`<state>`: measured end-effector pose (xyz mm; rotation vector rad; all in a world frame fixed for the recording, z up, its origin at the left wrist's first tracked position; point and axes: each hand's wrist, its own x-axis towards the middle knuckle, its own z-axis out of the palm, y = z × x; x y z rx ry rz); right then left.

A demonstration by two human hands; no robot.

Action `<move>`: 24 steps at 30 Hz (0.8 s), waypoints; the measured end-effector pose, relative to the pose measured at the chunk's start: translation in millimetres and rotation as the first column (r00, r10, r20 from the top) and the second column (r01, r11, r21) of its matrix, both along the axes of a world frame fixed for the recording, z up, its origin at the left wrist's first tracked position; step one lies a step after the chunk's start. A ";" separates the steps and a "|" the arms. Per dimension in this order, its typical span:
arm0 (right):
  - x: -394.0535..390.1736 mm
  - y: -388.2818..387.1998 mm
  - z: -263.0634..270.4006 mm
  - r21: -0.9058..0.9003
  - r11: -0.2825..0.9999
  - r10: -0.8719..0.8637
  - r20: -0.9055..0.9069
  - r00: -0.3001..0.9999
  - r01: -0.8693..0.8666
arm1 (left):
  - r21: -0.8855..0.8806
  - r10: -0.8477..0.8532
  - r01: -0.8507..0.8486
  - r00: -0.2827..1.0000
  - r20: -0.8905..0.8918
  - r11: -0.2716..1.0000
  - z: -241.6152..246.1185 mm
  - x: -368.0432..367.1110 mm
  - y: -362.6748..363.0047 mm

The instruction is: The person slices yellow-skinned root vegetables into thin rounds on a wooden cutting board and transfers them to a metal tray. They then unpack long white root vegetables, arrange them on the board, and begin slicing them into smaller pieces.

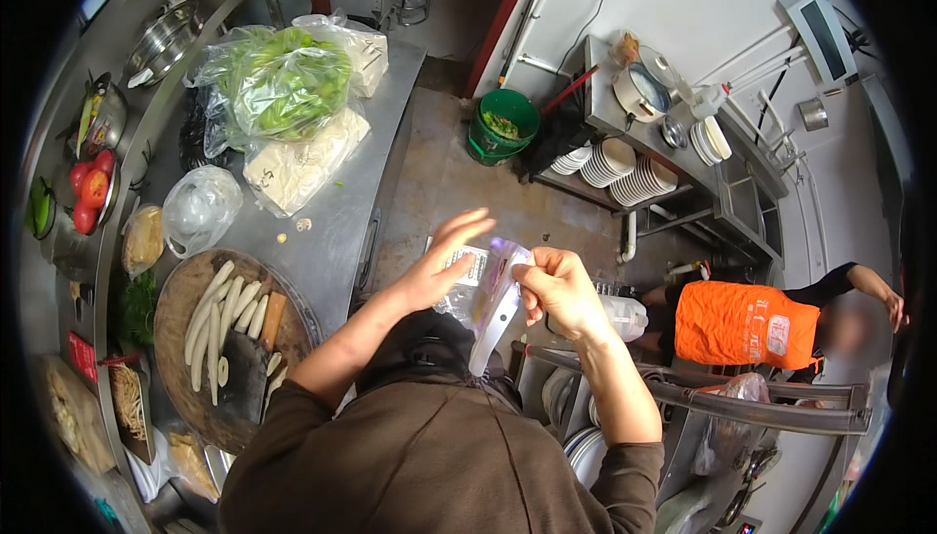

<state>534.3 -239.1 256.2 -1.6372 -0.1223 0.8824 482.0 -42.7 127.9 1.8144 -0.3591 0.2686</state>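
Note:
My right hand [560, 289] pinches the top edge of a clear plastic packet [494, 307] with a white and purple band, held in front of my body. Close by on its left, my left hand [446, 263] is raised with its fingers apart; nothing shows in its grasp. Part of the packet bears print. To the left, peeled white root vegetable sticks [216, 329] lie on a round wooden chopping board [172, 300]. A cleaver rests there too, its dark blade [238, 380] flat on the board and its wooden handle [274, 318] pointing away from me.
Bagged leafy greens [289, 84] and wrapped white packages [307, 160] sit on the steel counter [329, 241]. A green bucket [504, 128] stands on the floor. Stacked plates [644, 182] fill a shelf at right. A person in an orange apron [747, 325] is at the right, near a metal rail [754, 402].

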 end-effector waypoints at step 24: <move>-4.4 -29.8 -13.7 0.060 0.986 -0.134 -0.252 0.959 0.153 | -0.779 -0.404 0.061 0.879 -0.254 0.624 11.7 22.9 -55.0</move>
